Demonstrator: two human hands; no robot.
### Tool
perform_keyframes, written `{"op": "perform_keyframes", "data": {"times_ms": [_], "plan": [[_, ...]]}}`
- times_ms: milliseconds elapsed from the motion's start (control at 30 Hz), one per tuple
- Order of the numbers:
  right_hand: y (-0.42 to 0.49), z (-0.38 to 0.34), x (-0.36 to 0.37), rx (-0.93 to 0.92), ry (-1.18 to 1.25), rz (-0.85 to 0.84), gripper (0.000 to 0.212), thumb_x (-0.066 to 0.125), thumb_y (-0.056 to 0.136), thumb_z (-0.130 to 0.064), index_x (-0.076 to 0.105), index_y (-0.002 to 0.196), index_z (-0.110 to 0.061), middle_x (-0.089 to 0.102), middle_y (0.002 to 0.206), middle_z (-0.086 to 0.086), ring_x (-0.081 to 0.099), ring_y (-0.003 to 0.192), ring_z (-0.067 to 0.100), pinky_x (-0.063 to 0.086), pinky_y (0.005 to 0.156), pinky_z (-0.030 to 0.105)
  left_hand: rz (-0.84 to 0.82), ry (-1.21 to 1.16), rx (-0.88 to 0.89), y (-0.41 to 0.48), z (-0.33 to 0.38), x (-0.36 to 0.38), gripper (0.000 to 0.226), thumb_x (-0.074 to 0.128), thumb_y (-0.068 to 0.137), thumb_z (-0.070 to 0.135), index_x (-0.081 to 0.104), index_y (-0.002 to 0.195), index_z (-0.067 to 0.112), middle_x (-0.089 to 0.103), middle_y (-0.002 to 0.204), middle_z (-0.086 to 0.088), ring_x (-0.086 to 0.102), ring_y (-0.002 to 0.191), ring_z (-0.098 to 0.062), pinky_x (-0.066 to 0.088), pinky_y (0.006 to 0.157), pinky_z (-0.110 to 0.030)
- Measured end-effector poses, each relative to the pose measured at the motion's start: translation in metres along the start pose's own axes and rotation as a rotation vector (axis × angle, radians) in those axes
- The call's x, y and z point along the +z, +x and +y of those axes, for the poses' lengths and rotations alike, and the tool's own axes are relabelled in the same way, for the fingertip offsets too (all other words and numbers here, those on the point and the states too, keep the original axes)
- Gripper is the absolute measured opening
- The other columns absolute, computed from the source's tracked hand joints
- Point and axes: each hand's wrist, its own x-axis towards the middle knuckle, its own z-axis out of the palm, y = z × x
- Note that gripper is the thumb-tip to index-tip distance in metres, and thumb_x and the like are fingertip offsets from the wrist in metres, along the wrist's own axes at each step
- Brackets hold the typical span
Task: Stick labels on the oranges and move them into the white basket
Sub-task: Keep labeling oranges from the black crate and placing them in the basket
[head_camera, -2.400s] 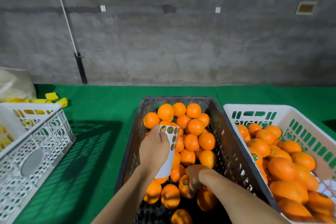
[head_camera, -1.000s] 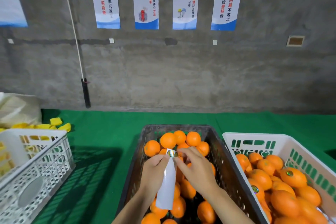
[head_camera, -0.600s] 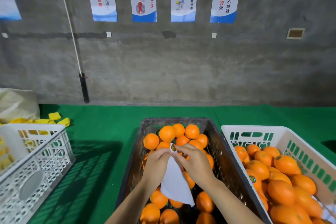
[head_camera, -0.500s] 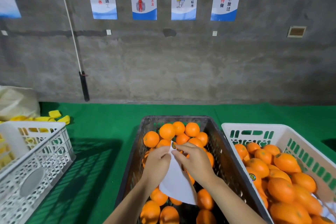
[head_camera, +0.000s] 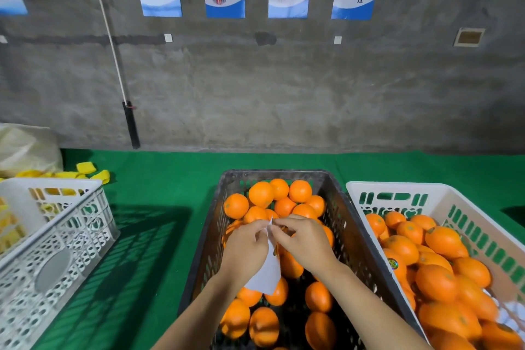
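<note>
A dark crate [head_camera: 349, 224] in the middle holds several oranges [head_camera: 260, 194]. Over it my left hand [head_camera: 246, 250] grips a white label sheet [head_camera: 265, 274] that hangs down below the hand. My right hand [head_camera: 305, 244] pinches at the sheet's top edge, fingertips meeting those of the left hand. The white basket [head_camera: 397, 187] on the right holds several oranges [head_camera: 443, 240], one with a round label [head_camera: 393, 263] showing.
Another white perforated basket [head_camera: 56, 239] stands at the left with yellow pieces in and behind it. A pale bag [head_camera: 25, 148] lies at the far left. Green cloth [head_camera: 159, 236] covers the table; a grey wall with posters rises behind.
My right hand left the oranges low in the crate and came up to the top of the label sheet. The sheet now hangs back-side towards me. The view tilted slightly.
</note>
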Motion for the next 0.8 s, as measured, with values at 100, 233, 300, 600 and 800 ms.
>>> {"op": "perform_keyframes", "data": {"times_ms": [100, 233, 300, 600, 800], "plan": [[-0.001, -0.001, -0.001, -0.007, -0.008, -0.039, 0.022, 0.063, 0.097, -0.038, 0.077, 0.108, -0.025, 0.067, 0.088, -0.007, 0.058, 0.081, 0.012, 0.049, 0.069, 0.039, -0.002, 0.057, 0.056, -0.003, 0.003, -0.001, 0.029, 0.043, 0.102, 0.017, 0.068, 0.114, 0.023, 0.055, 0.061, 0.028, 0.049, 0.057, 0.002, 0.035, 0.052, -0.013], [0.001, -0.003, -0.003, -0.03, 0.003, -0.063, 0.022, 0.06, 0.1, -0.033, 0.077, 0.112, -0.025, 0.069, 0.088, -0.005, 0.059, 0.082, 0.011, 0.049, 0.068, 0.039, 0.032, 0.107, 0.094, -0.003, 0.003, -0.001, 0.028, 0.044, 0.102, 0.018, 0.067, 0.103, 0.032, 0.055, 0.063, 0.026, 0.05, 0.059, -0.001, 0.036, 0.055, -0.016], [0.001, -0.003, -0.004, -0.024, 0.052, -0.068, 0.021, 0.061, 0.099, -0.033, 0.078, 0.109, -0.026, 0.069, 0.087, -0.007, 0.06, 0.083, 0.011, 0.049, 0.069, 0.035, 0.038, 0.109, 0.092, -0.004, 0.003, -0.001, 0.03, 0.043, 0.101, 0.016, 0.065, 0.101, 0.037, 0.055, 0.063, 0.025, 0.049, 0.058, -0.002, 0.036, 0.054, -0.017], [0.001, 0.0, -0.005, -0.014, 0.17, -0.075, 0.021, 0.056, 0.102, -0.032, 0.076, 0.096, -0.032, 0.059, 0.075, -0.01, 0.053, 0.072, 0.01, 0.043, 0.063, 0.024, 0.09, 0.104, 0.045, -0.003, 0.003, -0.001, 0.03, 0.042, 0.102, 0.021, 0.063, 0.108, 0.042, 0.068, 0.085, 0.006, 0.059, 0.075, -0.011, 0.049, 0.066, -0.035], [0.006, -0.004, -0.013, 0.206, 0.347, 0.182, 0.016, 0.064, 0.097, -0.032, 0.073, 0.084, -0.033, 0.069, 0.078, -0.009, 0.064, 0.067, 0.015, 0.052, 0.064, 0.032, 0.2, 0.101, -0.096, 0.0, -0.003, -0.002, 0.038, 0.039, 0.105, 0.028, 0.051, 0.141, 0.03, 0.066, 0.126, 0.005, 0.065, 0.098, -0.018, 0.052, 0.079, -0.034]]}}
